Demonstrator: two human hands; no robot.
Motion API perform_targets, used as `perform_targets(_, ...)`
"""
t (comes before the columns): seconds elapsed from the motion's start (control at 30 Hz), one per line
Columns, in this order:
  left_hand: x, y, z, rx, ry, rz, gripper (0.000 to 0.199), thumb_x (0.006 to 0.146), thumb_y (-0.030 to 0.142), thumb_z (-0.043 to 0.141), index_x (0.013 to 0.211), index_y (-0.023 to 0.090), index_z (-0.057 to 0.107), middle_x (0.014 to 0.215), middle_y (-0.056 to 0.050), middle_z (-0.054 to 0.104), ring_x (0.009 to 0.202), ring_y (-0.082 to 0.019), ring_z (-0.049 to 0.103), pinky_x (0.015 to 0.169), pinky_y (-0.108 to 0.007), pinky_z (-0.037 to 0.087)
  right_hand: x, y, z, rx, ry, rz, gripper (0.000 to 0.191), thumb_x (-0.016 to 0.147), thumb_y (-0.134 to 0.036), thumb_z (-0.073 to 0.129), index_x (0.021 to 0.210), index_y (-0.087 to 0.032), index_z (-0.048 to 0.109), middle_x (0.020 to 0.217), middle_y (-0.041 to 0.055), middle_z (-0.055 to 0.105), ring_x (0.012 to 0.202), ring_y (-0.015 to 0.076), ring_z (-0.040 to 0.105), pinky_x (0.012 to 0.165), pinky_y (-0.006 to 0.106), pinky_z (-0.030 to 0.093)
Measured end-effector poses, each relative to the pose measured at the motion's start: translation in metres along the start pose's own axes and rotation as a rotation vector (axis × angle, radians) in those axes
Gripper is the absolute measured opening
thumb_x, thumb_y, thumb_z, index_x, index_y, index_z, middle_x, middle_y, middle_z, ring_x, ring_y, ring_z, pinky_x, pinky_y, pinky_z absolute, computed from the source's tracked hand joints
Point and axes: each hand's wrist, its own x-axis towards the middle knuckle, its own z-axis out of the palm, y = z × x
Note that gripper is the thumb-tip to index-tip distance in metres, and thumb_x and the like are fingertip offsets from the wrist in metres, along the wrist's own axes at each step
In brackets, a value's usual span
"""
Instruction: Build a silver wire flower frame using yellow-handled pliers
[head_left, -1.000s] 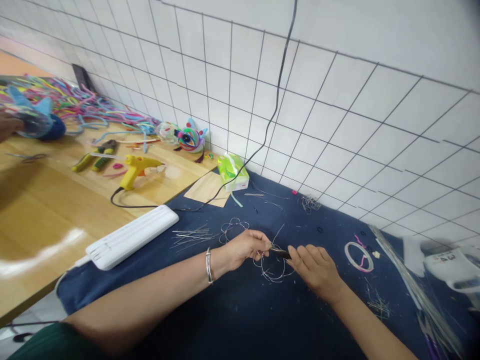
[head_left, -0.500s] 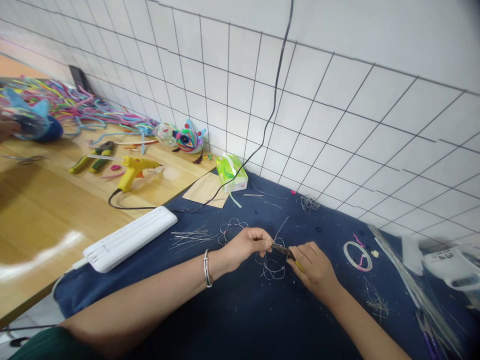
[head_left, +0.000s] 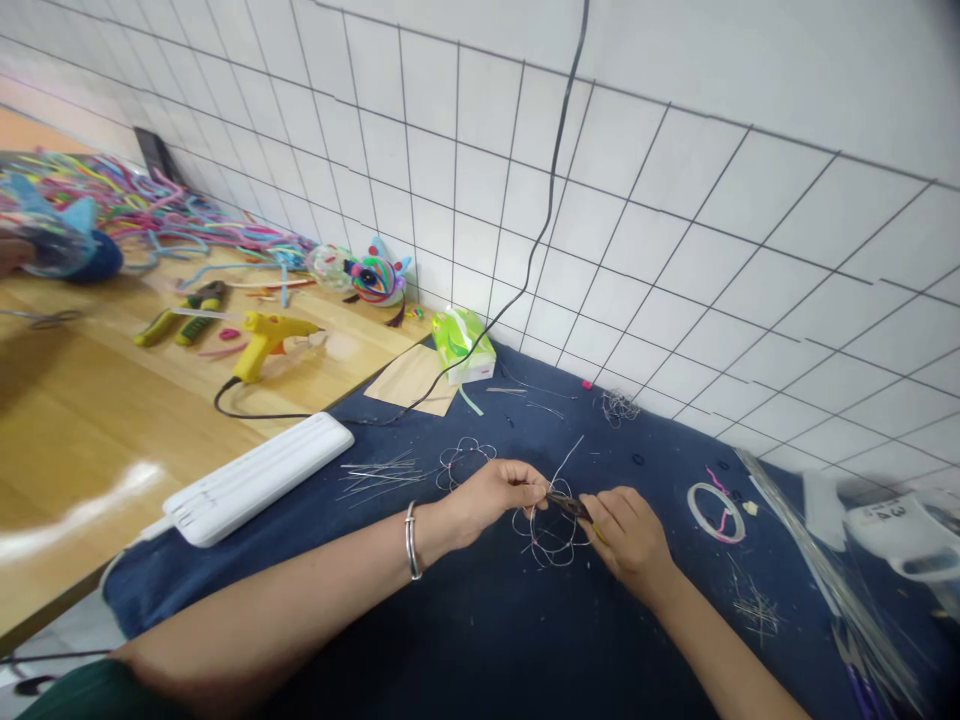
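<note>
Both hands met at the looped wire (head_left: pixel 553 549), low and near the middle of the view, over the blue cloth (head_left: pixel 480 630).
The left hand (head_left: pixel 501 494) was nearly closed, thumb and fingers pinching the wire; the right hand (head_left: pixel 630 540) was curled around the pliers (head_left: pixel 571 506) (a bit of yellow handle peeked out). Since the frame before, the loops below the hands had spread wider, and the loose wire end had tipped slightly farther right. The pliers pointed up and left at the pinching fingertips, their long axis slanting down to the right hand. The loose end pointed up and right, away from the person.
</note>
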Motion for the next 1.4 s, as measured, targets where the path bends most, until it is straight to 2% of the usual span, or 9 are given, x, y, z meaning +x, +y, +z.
perform_targets(0.27, 0.001, -0.007, -0.001, -0.005, 0.008, -0.02, 0.014, 0.072, 0.023, 0.063, 0.083, 0.014, 0.062, 0.077, -0.002, 0.061, 0.064, -0.009, 0.051, 0.068, -0.026, 0.04, -0.001, 0.006, 0.003, -0.009, -0.007, -0.018, 0.032, 0.082, -0.021, 0.054, 0.113, -0.016, 0.052, 0.092, 0.0091, 0.059, 0.087, 0.0213, 0.051, 0.08, 0.04, 0.042)
perform_targets(0.5, 0.004, -0.01, -0.002, 0.017, 0.071, 0.003, 0.01, 0.069, 0.015, 0.064, 0.079, 0.014, 0.062, 0.073, 0.001, 0.06, 0.066, -0.008, 0.05, 0.067, -0.023, 0.038, -0.001, 0.004, 0.011, 0.098, -0.021, 0.032, 0.028, 0.082, -0.019, 0.053, 0.11, -0.017, 0.053, 0.09, 0.0082, 0.059, 0.085, 0.02, 0.051, 0.082, 0.04, 0.042)
perform_targets(0.7, 0.004, -0.011, -0.001, -0.01, 0.087, -0.007, 0.011, 0.068, 0.015, 0.065, 0.079, 0.014, 0.064, 0.074, 0.0, 0.061, 0.068, -0.009, 0.051, 0.069, -0.023, 0.038, 0.0, 0.002, 0.013, 0.183, -0.043, 0.066, 0.026, 0.082, -0.018, 0.052, 0.108, -0.016, 0.052, 0.09, 0.008, 0.058, 0.086, 0.0193, 0.05, 0.083, 0.039, 0.041)
perform_targets(0.9, 0.002, -0.008, 0.003, 0.008, 0.152, 0.03, 0.011, 0.069, 0.014, 0.064, 0.08, 0.015, 0.064, 0.077, 0.0, 0.061, 0.071, -0.009, 0.052, 0.07, -0.023, 0.039, 0.005, -0.002, 0.015, 0.264, -0.041, 0.103, 0.021, 0.084, -0.016, 0.05, 0.105, -0.018, 0.052, 0.087, 0.0064, 0.057, 0.082, 0.0181, 0.05, 0.078, 0.037, 0.041)
perform_targets(1.4, 0.0, 0.001, 0.006, 0.299, 0.173, 0.153, 0.006, 0.072, 0.015, 0.059, 0.078, 0.015, 0.062, 0.073, 0.001, 0.059, 0.068, -0.01, 0.05, 0.065, -0.023, 0.039, 0.007, -0.005, 0.01, 0.385, -0.032, 0.152, 0.017, 0.086, -0.018, 0.046, 0.101, -0.018, 0.055, 0.082, 0.0057, 0.056, 0.076, 0.0162, 0.05, 0.072, 0.034, 0.043)
